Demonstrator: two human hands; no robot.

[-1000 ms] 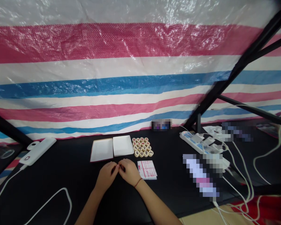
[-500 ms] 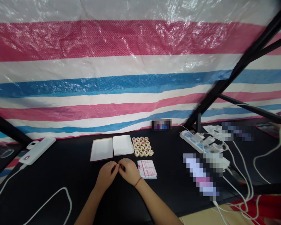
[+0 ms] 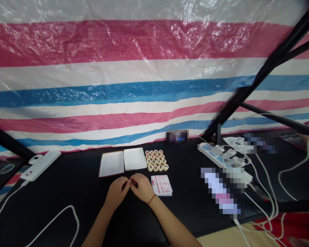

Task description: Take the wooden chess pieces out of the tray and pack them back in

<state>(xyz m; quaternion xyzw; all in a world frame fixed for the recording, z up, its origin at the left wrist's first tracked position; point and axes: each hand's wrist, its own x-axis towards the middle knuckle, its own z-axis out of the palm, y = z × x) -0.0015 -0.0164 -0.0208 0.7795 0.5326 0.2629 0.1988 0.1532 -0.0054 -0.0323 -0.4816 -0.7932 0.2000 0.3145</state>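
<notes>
My left hand [image 3: 117, 192] and my right hand [image 3: 142, 188] rest on the black table with their fingers curled and their tips meeting. Nothing shows in either hand; the dark gaps inside the curled fingers look bare. Just beyond them lie a shallow box half with a brown edge [image 3: 112, 164] and a white box half [image 3: 135, 159], both with nothing inside. Right of these, Chinese chess pieces [image 3: 156, 160] stand in neat rows, with red and black characters. A folded paper chessboard [image 3: 162, 185] with red lines lies beside my right hand.
A white power strip [image 3: 42, 166] is at the left, its cable looping over the table [image 3: 54, 202]. Rightward are another power strip [image 3: 216, 156] with plugs, a blurred-out device [image 3: 220, 192] and trailing cables. A small dark device [image 3: 177, 136] stands by the striped sheet [image 3: 134, 123].
</notes>
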